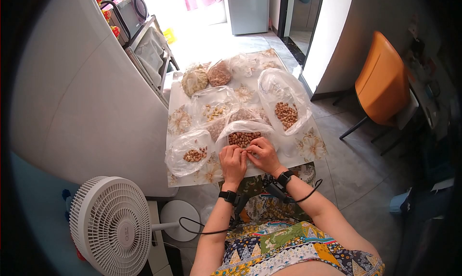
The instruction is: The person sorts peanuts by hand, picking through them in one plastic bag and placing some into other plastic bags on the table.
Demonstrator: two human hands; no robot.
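1. The right hand [232, 164] and left hand [263, 155] meet at the fingertips over the near edge of the front bag [243, 126]. Both have narrow, pinched fingers. Whether a small piece sits between them I cannot tell.
2. The brown nuts [244, 138] lie in that bag, just beyond the fingertips, straight ahead. Their heap is longest from side to side, across the line of reach. The left hand is the nearer, its knuckles by the heap's near right edge; the right hand is a little closer to the body.
3. The left bag [175, 156] lies beside the front one, left of the right hand, with a few nuts [195, 154] inside.
4. The right bag [294, 87] lies ahead and to the right, nearer the left hand. It stretches away from the body, and its nuts [286, 115] are at the near end.
5. Pale pieces [213, 113] lie in an open bag beyond the front one, slightly left.
6. Two full bags, one pale [195, 80] and one reddish [220, 73], rest side by side towards the table's [313, 153] far end.
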